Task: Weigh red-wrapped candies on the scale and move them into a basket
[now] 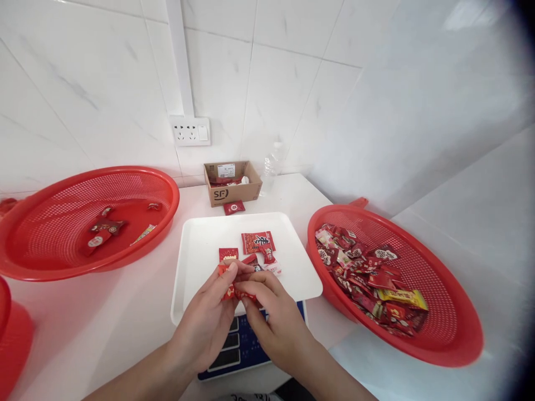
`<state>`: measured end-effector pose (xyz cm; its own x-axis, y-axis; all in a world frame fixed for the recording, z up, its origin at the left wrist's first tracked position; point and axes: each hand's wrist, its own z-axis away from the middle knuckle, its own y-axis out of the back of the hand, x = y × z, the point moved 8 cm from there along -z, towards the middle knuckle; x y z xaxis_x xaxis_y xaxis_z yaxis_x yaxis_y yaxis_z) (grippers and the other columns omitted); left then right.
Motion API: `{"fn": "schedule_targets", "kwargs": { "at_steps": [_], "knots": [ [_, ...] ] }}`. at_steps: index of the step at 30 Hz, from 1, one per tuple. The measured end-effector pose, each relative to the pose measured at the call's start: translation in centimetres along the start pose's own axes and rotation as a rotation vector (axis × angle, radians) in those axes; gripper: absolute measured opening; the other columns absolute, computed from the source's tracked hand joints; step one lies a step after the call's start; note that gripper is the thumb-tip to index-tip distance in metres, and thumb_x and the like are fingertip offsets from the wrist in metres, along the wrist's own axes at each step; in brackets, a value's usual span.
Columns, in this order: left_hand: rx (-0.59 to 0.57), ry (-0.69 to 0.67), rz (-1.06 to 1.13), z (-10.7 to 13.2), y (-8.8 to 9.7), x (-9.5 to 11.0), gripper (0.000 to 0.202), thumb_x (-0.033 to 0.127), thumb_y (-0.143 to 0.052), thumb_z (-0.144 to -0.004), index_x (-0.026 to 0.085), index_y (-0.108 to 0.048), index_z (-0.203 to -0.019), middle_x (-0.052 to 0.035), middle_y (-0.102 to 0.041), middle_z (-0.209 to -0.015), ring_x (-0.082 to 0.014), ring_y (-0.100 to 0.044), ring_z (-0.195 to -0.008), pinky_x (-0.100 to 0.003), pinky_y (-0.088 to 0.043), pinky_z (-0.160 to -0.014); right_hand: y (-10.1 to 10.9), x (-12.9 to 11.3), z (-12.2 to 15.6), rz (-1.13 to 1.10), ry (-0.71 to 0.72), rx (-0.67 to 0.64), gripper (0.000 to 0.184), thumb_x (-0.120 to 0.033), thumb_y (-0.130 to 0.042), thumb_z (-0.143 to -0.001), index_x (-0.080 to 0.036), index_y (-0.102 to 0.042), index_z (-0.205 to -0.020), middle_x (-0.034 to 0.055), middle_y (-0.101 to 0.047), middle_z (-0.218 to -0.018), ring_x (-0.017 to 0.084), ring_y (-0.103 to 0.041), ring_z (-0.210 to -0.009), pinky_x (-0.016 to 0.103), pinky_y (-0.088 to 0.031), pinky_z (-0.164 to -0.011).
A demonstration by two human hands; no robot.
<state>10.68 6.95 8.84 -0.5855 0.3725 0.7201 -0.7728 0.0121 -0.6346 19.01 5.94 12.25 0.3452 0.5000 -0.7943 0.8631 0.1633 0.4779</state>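
My left hand [209, 317] and my right hand [281, 314] meet over the near edge of a white tray [200, 239]. Thumb and fingers of the left pinch a small red candy packet [229, 293]. The right hand's fingertips close on red wrapping [246, 295] right beside it; whether this is the same packet I cannot tell. Lying in the tray are a large flat red packet [253, 242], a small red packet [228, 254], a twisted red candy [267, 255] and a pink-white one [273, 268]. My fingers hide part of the pile.
Beneath the tray is a blue scale [251, 345] with dark displays. A red basket [455, 312] full of wrapped candies stands right; another red basket [45, 223] with several candies stands left. At the back are a cardboard box [242, 194], a red packet [234, 208] and a clear bottle [271, 167].
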Motion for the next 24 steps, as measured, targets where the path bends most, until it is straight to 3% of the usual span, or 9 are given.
{"fn": "schedule_targets", "kwargs": {
  "at_steps": [4,8,11,16,24],
  "knots": [
    [-0.013,-0.080,-0.136,0.0,0.7,1.5,0.026,0.042,-0.050,-0.088,0.021,-0.066,-0.088,-0.0029,-0.055,-0.091,-0.0158,-0.048,-0.091,-0.024,-0.042,-0.080,2.8,1.0,0.1,0.024,-0.072,0.124,0.020,-0.017,-0.046,-0.088,-0.023,-0.061,-0.099,0.0052,-0.058,-0.094,0.017,-0.058,-0.084,0.030,-0.051,-0.070],
    [0.153,-0.114,-0.258,0.2,3.3,3.1,0.031,0.050,-0.055,-0.083,0.024,-0.064,-0.097,0.0017,-0.050,-0.073,-0.0101,-0.042,-0.062,-0.018,-0.038,-0.053,5.5,3.2,0.7,0.026,-0.255,0.224,0.014,-0.024,-0.049,-0.088,-0.023,-0.060,-0.096,0.0050,-0.061,-0.095,0.019,-0.058,-0.087,0.031,-0.049,-0.073],
    [0.176,-0.111,-0.303,0.3,4.3,3.7,0.038,0.052,-0.056,-0.081,0.023,-0.062,-0.105,0.0024,-0.050,-0.064,-0.0094,-0.039,-0.052,-0.018,-0.033,-0.044,6.6,4.9,1.4,-0.030,-0.384,0.302,0.010,-0.028,-0.052,-0.084,-0.022,-0.056,-0.090,0.0046,-0.062,-0.087,0.019,-0.059,-0.081,0.031,-0.048,-0.069],
    [0.181,-0.115,-0.293,0.3,4.5,3.8,0.037,0.049,-0.059,-0.080,0.021,-0.063,-0.105,-0.0001,-0.054,-0.069,-0.0109,-0.044,-0.060,-0.019,-0.039,-0.049,6.8,6.3,1.7,-0.111,-0.454,0.374,0.011,-0.028,-0.056,-0.077,-0.022,-0.049,-0.082,0.0016,-0.059,-0.075,0.018,-0.058,-0.072,0.030,-0.047,-0.062],
    [0.127,-0.001,-0.195,-0.1,4.4,3.0,0.029,0.041,-0.063,-0.080,0.019,-0.065,-0.099,-0.0020,-0.055,-0.079,-0.0112,-0.047,-0.069,-0.019,-0.043,-0.057,7.5,6.2,1.5,0.017,-0.418,0.307,0.017,-0.033,-0.055,-0.081,-0.020,-0.060,-0.091,0.0049,-0.064,-0.086,0.019,-0.060,-0.075,0.033,-0.048,-0.069]
  ]
}}
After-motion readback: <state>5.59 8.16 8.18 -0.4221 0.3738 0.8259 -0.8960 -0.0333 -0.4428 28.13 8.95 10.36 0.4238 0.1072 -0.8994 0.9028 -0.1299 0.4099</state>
